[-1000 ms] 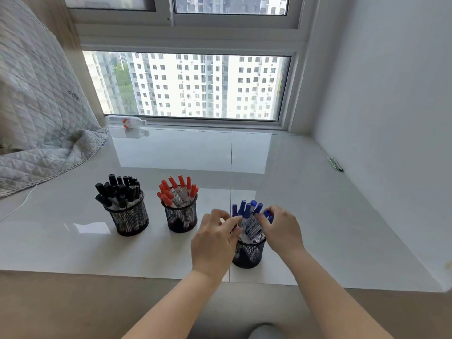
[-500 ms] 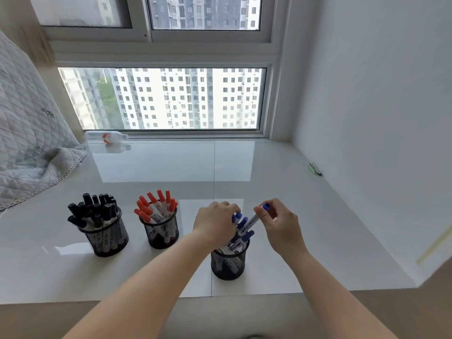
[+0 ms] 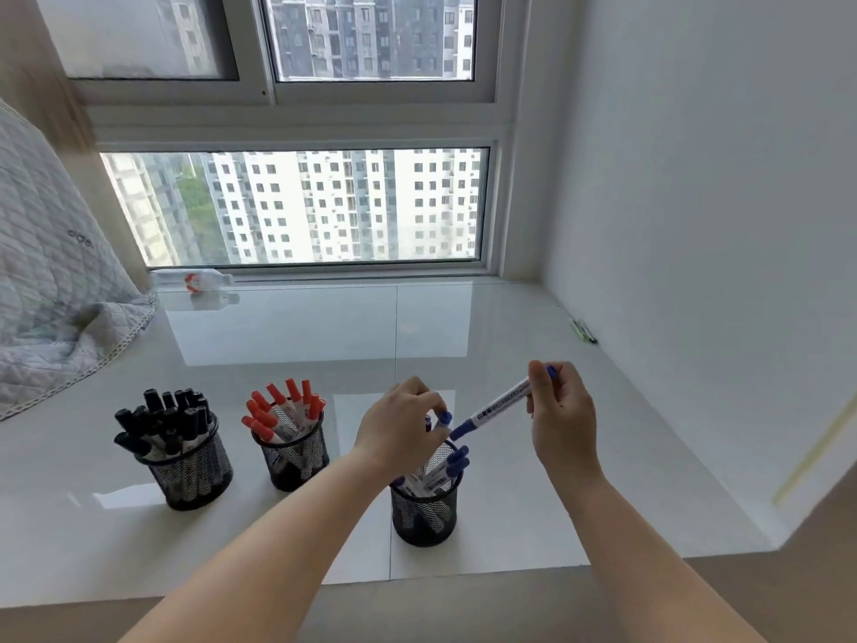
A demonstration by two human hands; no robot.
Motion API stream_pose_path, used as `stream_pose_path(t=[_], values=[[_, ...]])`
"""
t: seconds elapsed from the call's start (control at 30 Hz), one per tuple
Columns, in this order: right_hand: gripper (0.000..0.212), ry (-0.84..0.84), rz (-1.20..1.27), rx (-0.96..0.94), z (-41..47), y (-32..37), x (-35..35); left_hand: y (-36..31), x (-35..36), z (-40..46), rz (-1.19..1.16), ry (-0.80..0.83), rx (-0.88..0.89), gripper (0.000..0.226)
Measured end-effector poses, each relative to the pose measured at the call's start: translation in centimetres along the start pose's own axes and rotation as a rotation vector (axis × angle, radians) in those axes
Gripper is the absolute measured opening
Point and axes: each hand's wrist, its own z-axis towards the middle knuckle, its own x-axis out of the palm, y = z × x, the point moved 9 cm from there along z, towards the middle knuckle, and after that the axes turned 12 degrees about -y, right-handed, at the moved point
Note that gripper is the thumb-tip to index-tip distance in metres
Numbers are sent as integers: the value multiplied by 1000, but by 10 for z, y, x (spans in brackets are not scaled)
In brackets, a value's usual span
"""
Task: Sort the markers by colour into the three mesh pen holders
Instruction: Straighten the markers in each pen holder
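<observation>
Blue-capped white whiteboard marker [image 3: 498,407] sits pinched in the right hand [image 3: 563,413], tilted above the right-most black mesh pen holder [image 3: 424,512]; lower it cap-up into a gap. The left hand [image 3: 399,429] grips another blue marker [image 3: 443,420] there. Middle holder [image 3: 294,457] has red markers, left holder [image 3: 190,471] black.
</observation>
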Motion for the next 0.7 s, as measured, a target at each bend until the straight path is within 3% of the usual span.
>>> stream_pose_path(t=[0.2, 0.33, 0.53, 0.63, 0.7], values=[[28, -135, 85, 186, 1, -10, -8, -7, -62, -5, -176, -377, 71, 13], [21, -151, 154, 355, -4, -18, -4, 13, -95, -13, -315, -579, -61, 16], [11, 36, 424, 698, -30, -27, 28, 70, -93, -39, -763, -657, -566, 10], [7, 157, 548, 764, -43, -22, 44, 86, -59, -64, -1121, -534, -973, 10], [6, 251, 611, 781, -51, -17, 53, 77, -34, -79, -1351, -385, -1153, 14]])
